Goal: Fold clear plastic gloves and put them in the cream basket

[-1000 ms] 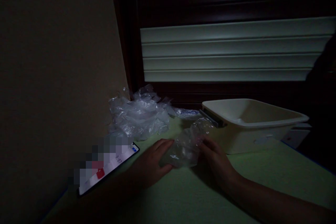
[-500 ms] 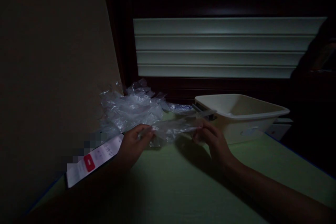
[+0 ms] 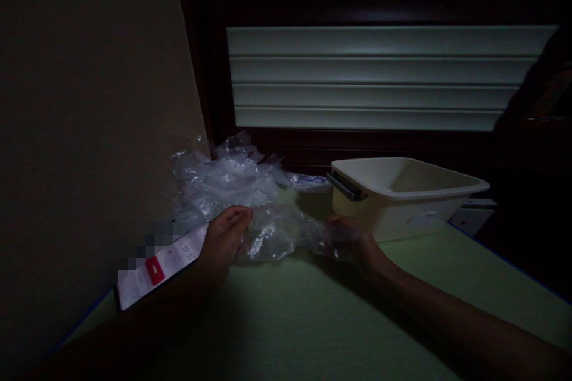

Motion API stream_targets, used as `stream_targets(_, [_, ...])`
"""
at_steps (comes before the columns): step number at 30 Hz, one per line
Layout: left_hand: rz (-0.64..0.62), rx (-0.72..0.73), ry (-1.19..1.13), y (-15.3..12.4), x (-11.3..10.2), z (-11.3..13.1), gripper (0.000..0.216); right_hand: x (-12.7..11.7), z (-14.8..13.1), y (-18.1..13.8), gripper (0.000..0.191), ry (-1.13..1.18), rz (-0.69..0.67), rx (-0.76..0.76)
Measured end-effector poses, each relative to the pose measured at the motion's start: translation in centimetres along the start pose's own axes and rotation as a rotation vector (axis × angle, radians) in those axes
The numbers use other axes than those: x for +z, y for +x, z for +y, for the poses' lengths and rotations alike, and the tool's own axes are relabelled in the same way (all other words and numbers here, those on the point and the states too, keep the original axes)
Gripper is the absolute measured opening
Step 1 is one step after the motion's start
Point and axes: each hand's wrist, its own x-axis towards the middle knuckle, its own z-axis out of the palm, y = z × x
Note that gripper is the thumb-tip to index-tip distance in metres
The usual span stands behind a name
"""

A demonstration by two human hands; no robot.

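A clear, crinkled plastic bag (image 3: 274,235) stretches between my two hands above the table. My left hand (image 3: 227,235) pinches its left end between thumb and fingers. At the other end my right hand (image 3: 353,241) is closed on the bag, with plastic lying partly over the fingers. Behind my left hand a heap of clear plastic bags (image 3: 223,181) leans toward the wall corner. The cream plastic bin (image 3: 411,214) stands just beyond my right hand, a dark clip-like part on its left rim.
A phone with a lit screen (image 3: 174,259) lies at the left, partly behind my left forearm. A whitish box-like thing (image 3: 473,217) sits behind the bin. The green table (image 3: 286,321) meets a dark slatted panel (image 3: 366,77) at the back.
My right hand has dropped slightly, and the bag's right part has come down from beside the bin rim. The bag looks more spread out near my left hand, which has shifted slightly left.
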Motion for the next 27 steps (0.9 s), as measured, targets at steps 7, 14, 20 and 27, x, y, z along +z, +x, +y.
stream_targets(7, [-0.064,-0.025,0.303,-0.1,0.1,-0.2,0.036,-0.3,-1.9,-0.6,0.024,-0.299,0.095,-0.312])
stream_targets(14, [-0.169,-0.013,0.402,-0.1,0.0,-1.0,0.045,0.5,-2.5,-2.3,0.029,-0.690,-0.138,-0.662])
stream_targets(20, [-0.317,-0.044,0.480,-1.2,0.3,-0.7,0.050,1.1,-2.6,-2.8,0.043,-0.745,-0.323,-0.642])
stream_targets(27, [-0.471,-0.072,0.444,-2.0,0.4,-0.3,0.047,1.6,-2.2,-2.5,0.013,-0.473,-0.270,-0.350])
